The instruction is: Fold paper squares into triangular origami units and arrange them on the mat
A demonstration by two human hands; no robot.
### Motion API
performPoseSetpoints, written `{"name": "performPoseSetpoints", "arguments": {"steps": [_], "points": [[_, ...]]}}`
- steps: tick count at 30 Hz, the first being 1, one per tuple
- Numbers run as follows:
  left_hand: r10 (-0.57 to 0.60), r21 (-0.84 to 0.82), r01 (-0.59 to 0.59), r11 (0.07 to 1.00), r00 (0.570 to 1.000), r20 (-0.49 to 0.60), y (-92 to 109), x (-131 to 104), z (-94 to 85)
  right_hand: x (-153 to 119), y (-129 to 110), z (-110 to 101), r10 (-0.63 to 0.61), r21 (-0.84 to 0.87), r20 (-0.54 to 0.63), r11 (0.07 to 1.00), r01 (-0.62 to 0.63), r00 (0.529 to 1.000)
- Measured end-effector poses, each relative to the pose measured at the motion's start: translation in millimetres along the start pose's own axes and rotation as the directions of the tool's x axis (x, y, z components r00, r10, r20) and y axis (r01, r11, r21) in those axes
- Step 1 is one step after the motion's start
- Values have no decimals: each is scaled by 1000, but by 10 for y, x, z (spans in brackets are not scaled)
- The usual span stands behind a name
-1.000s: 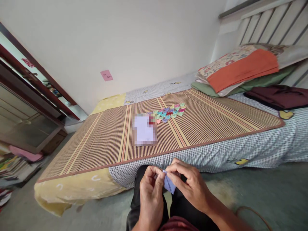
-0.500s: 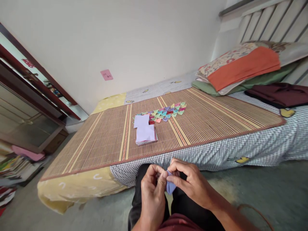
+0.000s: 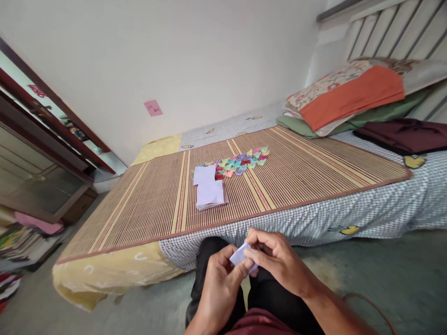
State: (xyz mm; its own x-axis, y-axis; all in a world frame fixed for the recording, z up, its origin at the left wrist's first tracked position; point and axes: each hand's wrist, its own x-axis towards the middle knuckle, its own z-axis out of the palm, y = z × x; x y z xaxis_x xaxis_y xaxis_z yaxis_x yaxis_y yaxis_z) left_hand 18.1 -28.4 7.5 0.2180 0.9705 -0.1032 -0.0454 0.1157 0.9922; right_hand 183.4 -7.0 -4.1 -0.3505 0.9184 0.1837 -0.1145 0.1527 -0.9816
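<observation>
Above my lap, a small folded piece of lavender paper (image 3: 238, 255) is pinched between both hands. My left hand (image 3: 225, 279) grips its lower left side, thumb on top. From the right, my right hand (image 3: 270, 256) presses thumb and fingers on the paper's upper right part. Fingertips cover some of the folds. On the bed's mat in front lies a stack of square paper (image 3: 211, 193) with a lavender sheet on top. Another lavender sheet (image 3: 204, 175) lies just behind it, partly over rows of small colourful folded paper pieces (image 3: 244, 161).
A striped woven mat (image 3: 146, 204) covers the bed, with a checked sheet (image 3: 366, 209) along its edge. Stacked pillows (image 3: 352, 97) and a folded maroon cloth (image 3: 401, 135) sit at the right. Books (image 3: 24, 244) stand at the far left. A cable (image 3: 370, 302) lies on the floor.
The lavender paper has been turned in my hands and now shows a paler, flatter face. My left thumb has shifted right onto it.
</observation>
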Motion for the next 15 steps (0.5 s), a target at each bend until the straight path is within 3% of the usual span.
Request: {"name": "performPoseSetpoints", "arguments": {"steps": [3,9,15], "points": [[-18,21,18,1000,1000,3,-16,2,28,-3,-5,3,20,38,38,999,-21,999],[-26,29,26,999,1000,-3,-33,0,82,-22,-36,7,-142,-282,-72,952,116,987],[33,25,-33,999,999,-8,-23,-20,67,-24,-34,-6,-166,-334,-112,935,120,980]]}}
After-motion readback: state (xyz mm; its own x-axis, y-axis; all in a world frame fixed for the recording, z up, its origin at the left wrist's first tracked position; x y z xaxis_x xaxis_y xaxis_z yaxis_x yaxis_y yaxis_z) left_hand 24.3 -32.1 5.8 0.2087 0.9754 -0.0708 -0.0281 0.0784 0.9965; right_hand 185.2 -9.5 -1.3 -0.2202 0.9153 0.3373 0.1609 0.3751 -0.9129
